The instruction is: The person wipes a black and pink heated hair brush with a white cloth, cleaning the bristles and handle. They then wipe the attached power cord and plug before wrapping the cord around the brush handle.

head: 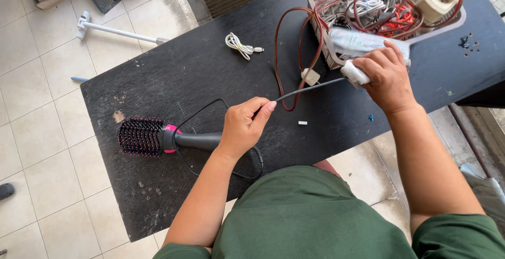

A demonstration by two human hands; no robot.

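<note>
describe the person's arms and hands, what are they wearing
Both arms are bare from hands to above the elbows, ending in short dark green sleeves. The left hand and right hand have no gloves; no rings, watch or bracelets show. Fingernails look short.

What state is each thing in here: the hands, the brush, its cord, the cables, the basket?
left hand: closed on the black cord
right hand: gripping a white plug
black cord: stretched between the two hands
hot-air brush: lying flat on the black table
small white cable: coiled, lying apart
basket: full of tangled cables
red cord: looping out over the basket's edge
</note>
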